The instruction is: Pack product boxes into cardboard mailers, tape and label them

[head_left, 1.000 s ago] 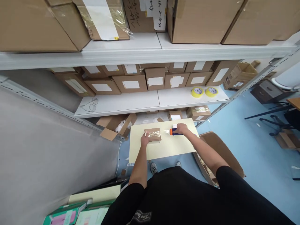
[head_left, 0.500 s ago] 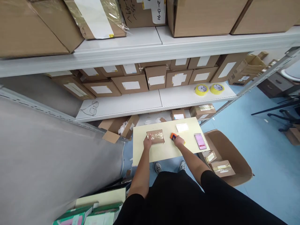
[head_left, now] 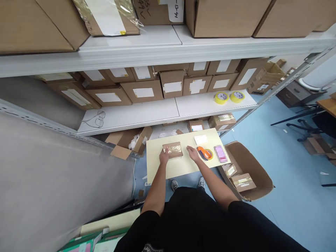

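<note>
A small brown cardboard box (head_left: 175,149) wrapped with shiny clear tape lies on the pale yellow board (head_left: 181,168). Its left end is held by my left hand (head_left: 164,155), thumb on top and the other fingers hidden. My right hand (head_left: 193,153) hovers over the board just right of the box, apart from it, fingers reaching forward and nothing visible in them. To the right of that hand rests an orange and blue tape dispenser (head_left: 202,152) with a yellow tape roll (head_left: 209,154). Behind the dispenser is a stack of white labels (head_left: 201,139).
A pink phone-like item (head_left: 221,154), blurred, lies at the board's right end. Beside it stands a large open carton (head_left: 258,168) with small taped boxes. Shelves ahead hold labelled boxes (head_left: 144,91), two yellow tape rolls (head_left: 221,98) and glasses (head_left: 97,119). An open box (head_left: 120,141) sits left.
My right hand has let go of the tape dispenser and moved left toward the box. The dispenser now lies on the board. My left hand stays on the box; the view has shifted slightly.
</note>
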`<state>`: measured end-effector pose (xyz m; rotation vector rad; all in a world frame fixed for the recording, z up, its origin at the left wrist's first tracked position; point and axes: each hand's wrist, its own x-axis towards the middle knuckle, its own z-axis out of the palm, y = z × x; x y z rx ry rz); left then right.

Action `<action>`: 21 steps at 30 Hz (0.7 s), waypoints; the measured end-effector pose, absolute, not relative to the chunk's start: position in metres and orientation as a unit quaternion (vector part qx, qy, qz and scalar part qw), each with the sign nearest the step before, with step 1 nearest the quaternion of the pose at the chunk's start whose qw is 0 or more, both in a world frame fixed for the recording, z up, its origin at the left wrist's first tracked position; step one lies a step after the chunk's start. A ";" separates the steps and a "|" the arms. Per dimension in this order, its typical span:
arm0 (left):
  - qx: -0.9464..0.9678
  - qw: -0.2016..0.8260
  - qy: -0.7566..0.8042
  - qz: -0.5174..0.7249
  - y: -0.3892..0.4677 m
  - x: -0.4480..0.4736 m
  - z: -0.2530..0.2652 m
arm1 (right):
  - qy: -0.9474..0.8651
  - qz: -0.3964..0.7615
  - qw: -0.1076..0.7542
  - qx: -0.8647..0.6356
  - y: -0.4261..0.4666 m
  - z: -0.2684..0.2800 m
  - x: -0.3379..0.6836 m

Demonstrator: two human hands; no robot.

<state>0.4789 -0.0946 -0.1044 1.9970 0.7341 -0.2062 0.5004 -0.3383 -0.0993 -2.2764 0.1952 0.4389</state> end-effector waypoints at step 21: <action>0.764 0.588 0.220 -0.150 -0.136 0.447 -0.138 | 0.138 0.254 0.477 -0.830 -0.340 -0.097 0.465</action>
